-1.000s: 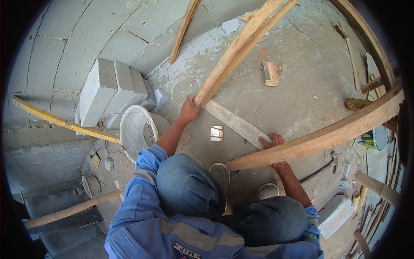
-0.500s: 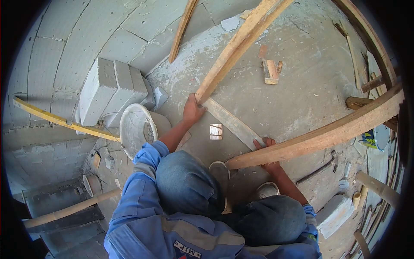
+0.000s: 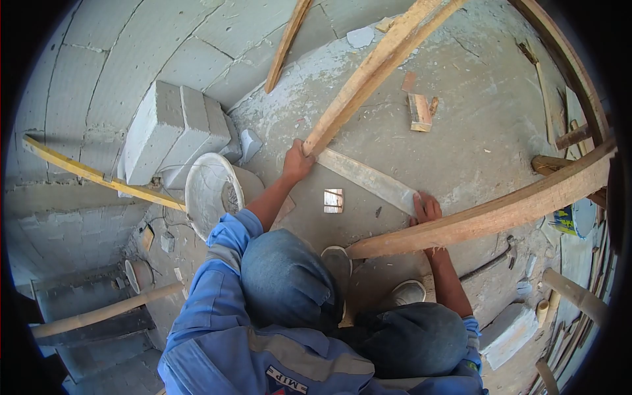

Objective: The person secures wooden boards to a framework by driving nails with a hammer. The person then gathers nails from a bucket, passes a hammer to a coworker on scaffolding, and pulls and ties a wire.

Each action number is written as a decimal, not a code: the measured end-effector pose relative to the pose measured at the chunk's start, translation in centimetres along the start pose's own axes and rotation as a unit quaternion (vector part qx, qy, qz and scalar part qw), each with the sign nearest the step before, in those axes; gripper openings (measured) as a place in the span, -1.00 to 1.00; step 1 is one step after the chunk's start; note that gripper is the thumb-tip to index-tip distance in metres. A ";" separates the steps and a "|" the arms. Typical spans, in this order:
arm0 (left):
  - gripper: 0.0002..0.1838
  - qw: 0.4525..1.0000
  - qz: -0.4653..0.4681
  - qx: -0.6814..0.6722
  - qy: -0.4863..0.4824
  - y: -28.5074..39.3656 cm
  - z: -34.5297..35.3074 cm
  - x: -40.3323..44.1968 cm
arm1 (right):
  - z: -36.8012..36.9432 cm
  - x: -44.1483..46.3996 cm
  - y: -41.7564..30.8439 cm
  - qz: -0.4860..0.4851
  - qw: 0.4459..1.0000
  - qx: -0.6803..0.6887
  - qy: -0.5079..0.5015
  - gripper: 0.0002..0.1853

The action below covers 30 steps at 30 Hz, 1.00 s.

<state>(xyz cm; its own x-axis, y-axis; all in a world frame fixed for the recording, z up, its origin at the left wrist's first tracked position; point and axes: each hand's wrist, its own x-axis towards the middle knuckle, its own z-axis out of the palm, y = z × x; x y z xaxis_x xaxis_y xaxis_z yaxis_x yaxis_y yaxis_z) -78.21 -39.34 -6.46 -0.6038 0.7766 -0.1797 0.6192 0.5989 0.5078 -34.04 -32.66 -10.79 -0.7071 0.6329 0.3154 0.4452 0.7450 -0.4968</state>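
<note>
A long wooden beam (image 3: 378, 79) slants down from the top of the head view. My left hand (image 3: 298, 162) is closed around its lower end, where a thin flat board (image 3: 368, 178) meets it. The board runs across the floor to my right hand (image 3: 427, 207), whose fingers are curled over its far end. Just below that hand, a second beam (image 3: 480, 224) passes over my right forearm and hides part of it. Between my arms, a small tile-like piece (image 3: 334, 201) lies on the floor.
Left of my arm stands a bucket (image 3: 197, 197) beside stacked grey blocks (image 3: 174, 131). A yellow bar (image 3: 99, 176) leans by it. Wood scraps (image 3: 419, 112) lie ahead. To the right are a crowbar-like dark rod (image 3: 487, 264), a pale block (image 3: 510, 334) and a paint bucket (image 3: 579, 214).
My right hand has moved right and away from me, and the board's far end has swung with it, away from the second beam. My left hand stays at the first beam's end.
</note>
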 end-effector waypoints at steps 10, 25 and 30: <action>-0.61 0.997 -0.010 -0.080 0.005 -1.4 0.9 -0.1 | -0.1 6.6 4.0 0.023 0.999 -0.012 -0.031 -0.41; -0.28 0.998 0.043 0.034 -0.034 1.0 -0.1 -0.8 | 1.1 13.1 7.1 0.112 0.993 -0.018 0.005 -0.45; -0.20 0.996 0.016 0.082 -0.021 1.7 0.3 -1.2 | 3.2 12.4 6.5 0.148 0.987 -0.039 0.045 -0.47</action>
<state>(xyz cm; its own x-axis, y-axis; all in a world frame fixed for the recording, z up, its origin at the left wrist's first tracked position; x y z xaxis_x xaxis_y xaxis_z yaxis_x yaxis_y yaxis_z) -76.27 -39.24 -5.63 -0.5619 0.8019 -0.2030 0.7144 0.5942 0.3696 -41.68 -20.70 -12.68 -0.4900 0.8385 0.2386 0.6677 0.5369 -0.5156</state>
